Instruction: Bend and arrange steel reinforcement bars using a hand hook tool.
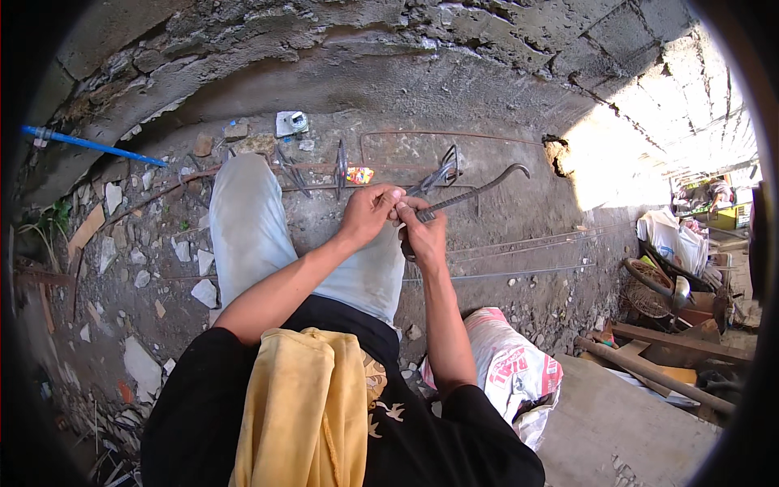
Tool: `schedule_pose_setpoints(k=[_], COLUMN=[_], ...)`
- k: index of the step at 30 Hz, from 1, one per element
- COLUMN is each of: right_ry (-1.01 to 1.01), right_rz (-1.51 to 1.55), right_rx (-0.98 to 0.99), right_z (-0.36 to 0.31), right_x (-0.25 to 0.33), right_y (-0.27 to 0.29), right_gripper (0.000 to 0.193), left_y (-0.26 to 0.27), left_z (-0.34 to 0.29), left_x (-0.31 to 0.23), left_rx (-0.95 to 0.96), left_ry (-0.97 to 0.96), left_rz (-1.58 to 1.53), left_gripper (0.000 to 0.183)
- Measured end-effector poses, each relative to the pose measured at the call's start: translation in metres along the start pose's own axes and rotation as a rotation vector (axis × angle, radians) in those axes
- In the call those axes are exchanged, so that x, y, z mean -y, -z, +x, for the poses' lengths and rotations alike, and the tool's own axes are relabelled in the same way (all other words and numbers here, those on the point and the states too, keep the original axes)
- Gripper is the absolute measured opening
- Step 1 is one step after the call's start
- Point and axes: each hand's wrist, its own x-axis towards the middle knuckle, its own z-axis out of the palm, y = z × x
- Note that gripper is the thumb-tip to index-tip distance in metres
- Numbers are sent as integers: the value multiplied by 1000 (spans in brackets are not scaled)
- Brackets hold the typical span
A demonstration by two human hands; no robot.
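Observation:
In front of my knees, my right hand (pixel 423 237) is closed around a ribbed steel bar (pixel 475 192) whose far end curls into a hook. The bar slants up to the right out of my fist, and a dark end of it shows below my palm. Fingertips pinched, my left hand (pixel 369 215) meets the right thumb; whatever is between them is too small to make out. Just beyond my hands, a bent wire stirrup (pixel 449 165) stands on thin steel rods. Further left are more stirrups (pixel 341 168) along the same rods.
A colourful wrapper (pixel 359 174) lies between the stirrups. Near the wall sits a tape measure (pixel 299 122). Broken stones (pixel 205 293) litter the left, below a blue pipe (pixel 97 146). A printed sack (pixel 511 365) lies to my right, with planks (pixel 682 341) and clutter beyond.

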Motion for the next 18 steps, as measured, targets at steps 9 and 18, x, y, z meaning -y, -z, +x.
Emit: schedule_pose_setpoints(k=[9, 18], right_ry=[-199, -229], right_rz=[565, 365], right_rx=[227, 171], right_z=[-36, -46], right_x=[-28, -27], right_y=[-28, 31], right_gripper=[17, 15], left_y=[-8, 57], left_z=[12, 17], left_x=[-23, -26], left_rx=[-223, 1], left_ry=[-74, -160], left_rz=[-60, 335], left_gripper=[28, 16])
